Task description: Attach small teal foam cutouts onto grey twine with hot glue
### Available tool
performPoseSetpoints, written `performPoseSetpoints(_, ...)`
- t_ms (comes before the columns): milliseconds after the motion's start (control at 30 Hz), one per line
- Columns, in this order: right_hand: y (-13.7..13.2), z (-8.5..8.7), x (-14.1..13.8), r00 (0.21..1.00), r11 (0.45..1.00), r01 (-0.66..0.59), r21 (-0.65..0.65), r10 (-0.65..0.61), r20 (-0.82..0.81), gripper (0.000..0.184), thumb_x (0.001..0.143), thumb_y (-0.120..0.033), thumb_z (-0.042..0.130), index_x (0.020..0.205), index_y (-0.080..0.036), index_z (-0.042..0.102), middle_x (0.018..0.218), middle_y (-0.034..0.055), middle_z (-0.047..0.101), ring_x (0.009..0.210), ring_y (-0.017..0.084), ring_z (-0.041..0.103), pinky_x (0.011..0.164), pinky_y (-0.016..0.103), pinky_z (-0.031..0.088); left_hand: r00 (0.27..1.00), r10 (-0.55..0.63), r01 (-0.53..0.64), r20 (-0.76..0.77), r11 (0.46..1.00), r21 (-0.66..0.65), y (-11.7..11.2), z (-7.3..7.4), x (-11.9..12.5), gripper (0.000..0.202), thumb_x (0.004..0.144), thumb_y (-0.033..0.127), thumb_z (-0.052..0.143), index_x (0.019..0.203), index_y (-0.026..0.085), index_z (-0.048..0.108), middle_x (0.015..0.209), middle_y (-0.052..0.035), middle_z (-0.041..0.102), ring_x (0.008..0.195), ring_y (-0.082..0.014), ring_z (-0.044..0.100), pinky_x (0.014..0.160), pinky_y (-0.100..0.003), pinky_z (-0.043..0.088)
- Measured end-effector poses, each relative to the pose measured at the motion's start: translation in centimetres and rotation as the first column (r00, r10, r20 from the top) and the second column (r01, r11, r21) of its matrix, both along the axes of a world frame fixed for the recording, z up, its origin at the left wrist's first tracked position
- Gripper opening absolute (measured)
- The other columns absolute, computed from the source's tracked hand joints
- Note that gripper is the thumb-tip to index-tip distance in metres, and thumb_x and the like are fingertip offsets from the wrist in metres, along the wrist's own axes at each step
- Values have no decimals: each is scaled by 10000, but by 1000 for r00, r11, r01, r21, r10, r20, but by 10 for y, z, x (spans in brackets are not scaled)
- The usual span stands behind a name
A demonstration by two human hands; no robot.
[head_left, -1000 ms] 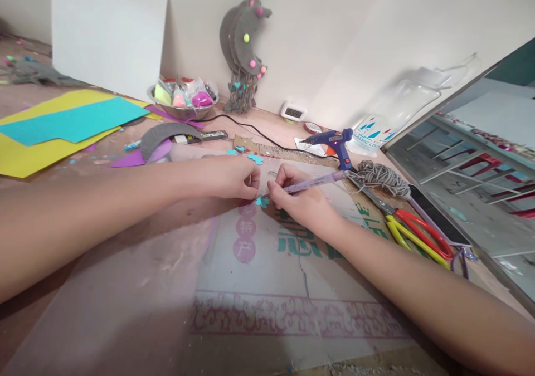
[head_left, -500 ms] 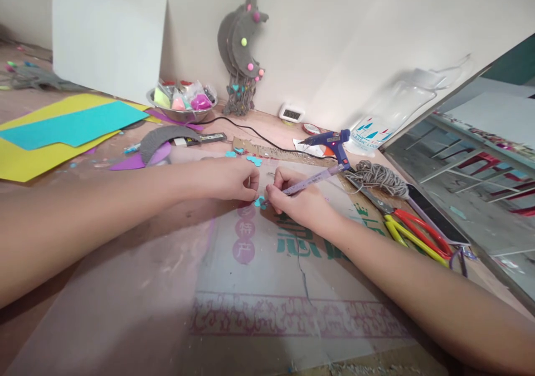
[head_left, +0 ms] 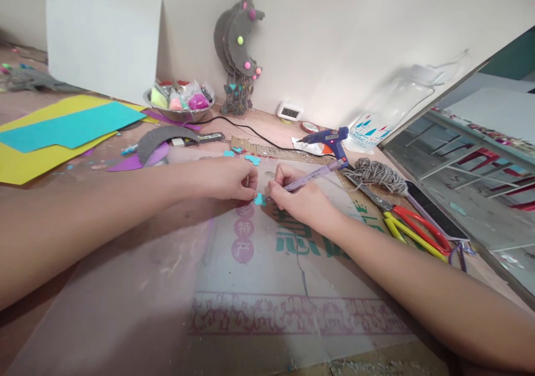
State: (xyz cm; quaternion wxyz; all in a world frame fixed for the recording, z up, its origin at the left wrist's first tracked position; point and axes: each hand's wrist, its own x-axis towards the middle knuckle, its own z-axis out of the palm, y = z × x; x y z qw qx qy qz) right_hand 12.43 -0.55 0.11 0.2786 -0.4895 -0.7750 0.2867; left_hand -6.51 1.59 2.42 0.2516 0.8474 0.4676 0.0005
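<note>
My left hand rests on the cardboard sheet, fingers curled, its fingertips pinching the edge of a small teal paper shape. My right hand grips a lilac pen with its tip down at the same teal shape. The two hands almost touch over it. A few more teal cut-outs lie just beyond my left hand.
A blue glue gun, grey yarn and red-and-yellow scissors lie to the right. A metal bowl of coloured bits, yellow and teal sheets, a grey felt moon and a white board stand behind.
Both hands stay at the teal shape; the pen tip and shape have shifted only slightly. The camera view has drifted a little.
</note>
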Motion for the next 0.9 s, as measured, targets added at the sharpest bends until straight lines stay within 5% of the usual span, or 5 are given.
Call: performPoseSetpoints(900, 4, -4, -3, 1000, 1000, -20, -1, 20, -13, 179, 791, -285, 488, 681, -219, 364, 531, -53, 476, 515, 113, 478, 486, 232, 332, 999, 30, -30, -28, 999, 16, -2, -1, 2, 245, 721, 405, 520, 825, 225, 649, 703, 0, 657, 571, -131, 517, 531, -249, 291)
